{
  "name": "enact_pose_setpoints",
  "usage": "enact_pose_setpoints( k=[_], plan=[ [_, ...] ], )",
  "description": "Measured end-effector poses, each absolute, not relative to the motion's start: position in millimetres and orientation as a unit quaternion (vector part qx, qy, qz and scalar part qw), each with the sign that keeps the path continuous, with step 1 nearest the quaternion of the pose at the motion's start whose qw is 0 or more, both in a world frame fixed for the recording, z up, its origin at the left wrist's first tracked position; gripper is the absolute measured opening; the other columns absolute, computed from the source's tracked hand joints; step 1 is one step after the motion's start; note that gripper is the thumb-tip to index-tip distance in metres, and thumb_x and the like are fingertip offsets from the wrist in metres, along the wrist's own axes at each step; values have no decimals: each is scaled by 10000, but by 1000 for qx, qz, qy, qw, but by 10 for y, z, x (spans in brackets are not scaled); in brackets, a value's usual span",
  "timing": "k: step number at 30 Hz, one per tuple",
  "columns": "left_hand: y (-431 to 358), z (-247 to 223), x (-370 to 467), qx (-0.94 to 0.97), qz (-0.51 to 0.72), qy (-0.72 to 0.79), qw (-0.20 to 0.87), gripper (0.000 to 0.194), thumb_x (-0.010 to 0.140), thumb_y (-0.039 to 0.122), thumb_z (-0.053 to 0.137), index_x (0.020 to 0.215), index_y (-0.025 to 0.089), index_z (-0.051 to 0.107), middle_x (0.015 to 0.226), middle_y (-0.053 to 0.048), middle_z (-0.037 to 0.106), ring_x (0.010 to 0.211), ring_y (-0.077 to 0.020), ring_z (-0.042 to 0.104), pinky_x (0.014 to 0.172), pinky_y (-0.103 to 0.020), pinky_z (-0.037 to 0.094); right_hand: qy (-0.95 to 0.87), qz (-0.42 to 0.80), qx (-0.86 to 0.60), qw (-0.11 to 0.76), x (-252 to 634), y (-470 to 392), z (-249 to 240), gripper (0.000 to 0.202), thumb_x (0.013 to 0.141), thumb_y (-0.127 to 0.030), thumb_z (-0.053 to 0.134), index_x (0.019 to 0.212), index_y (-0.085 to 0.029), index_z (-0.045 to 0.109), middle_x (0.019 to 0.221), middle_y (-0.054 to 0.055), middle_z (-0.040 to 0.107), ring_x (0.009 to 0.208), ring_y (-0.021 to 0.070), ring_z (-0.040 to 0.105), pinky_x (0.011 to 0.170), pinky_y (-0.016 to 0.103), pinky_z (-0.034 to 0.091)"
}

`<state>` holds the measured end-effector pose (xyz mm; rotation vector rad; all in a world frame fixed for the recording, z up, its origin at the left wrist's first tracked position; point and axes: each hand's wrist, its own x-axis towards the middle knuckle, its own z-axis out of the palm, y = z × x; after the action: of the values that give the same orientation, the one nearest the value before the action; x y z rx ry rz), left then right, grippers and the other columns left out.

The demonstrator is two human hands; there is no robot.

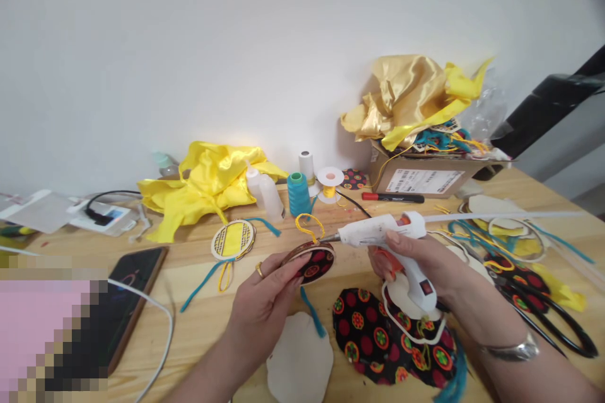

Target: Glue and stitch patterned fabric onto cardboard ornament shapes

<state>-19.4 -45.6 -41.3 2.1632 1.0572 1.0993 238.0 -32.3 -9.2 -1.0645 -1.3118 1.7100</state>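
My left hand (pixel 265 299) pinches a round ornament (pixel 317 264) covered in dark patterned fabric, with a yellow cord loop (pixel 309 225) on its top edge and a teal tassel below. My right hand (pixel 420 258) is wrapped round a white hot glue gun (pixel 378 228), its fingers at the orange trigger. The gun's metal nozzle meets the ornament's upper edge by the loop; whether glue is coming out I cannot tell. Under my hands lie a dark floral fabric piece (pixel 359 334) and a pale scalloped piece (pixel 300 359).
A finished-looking disc (pixel 233 239) lies left, near a phone (pixel 137 289) and white cable. Behind stand a teal thread cone (pixel 299 195), glue bottles (pixel 271 197) and yellow fabric (pixel 203 182). A cardboard box (pixel 420 176) is at back right; black scissors (pixel 571 327) lie right.
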Motion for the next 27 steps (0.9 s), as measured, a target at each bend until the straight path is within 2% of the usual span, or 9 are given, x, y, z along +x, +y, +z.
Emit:
enact_pose_setpoints(
  k=[7,14,21,27],
  plan=[
    [-451,-409,-175,789,413,382,248,510,822,14,495,1218,335,517,1204,8,576,1077,-100,556,910,-190,459,-530,644,-429,345,2378,-321,-82,465,771,-565,515,579,-144,560,510,6,504,405,84,415,373,218,291],
    [-455,-420,-187,784,415,385,253,519,823,15,494,1229,337,507,1239,2,556,1153,-122,512,954,-218,435,-533,631,-444,346,2371,-313,-70,452,767,-553,531,565,-151,561,511,10,511,431,97,436,407,230,310],
    [-460,-406,-187,782,415,388,256,511,820,26,502,1222,340,519,1207,4,579,1082,-119,557,917,-215,462,-504,652,-431,368,2305,-310,-21,428,725,-530,588,516,-159,551,475,7,509,430,100,448,417,231,318],
    [-464,-412,-162,779,416,383,271,485,823,24,495,1206,317,540,1193,-7,589,1076,-121,564,909,-216,466,-516,654,-435,343,2342,-311,-110,464,752,-570,530,558,-150,568,508,19,520,427,103,432,409,239,311]
  ],
)
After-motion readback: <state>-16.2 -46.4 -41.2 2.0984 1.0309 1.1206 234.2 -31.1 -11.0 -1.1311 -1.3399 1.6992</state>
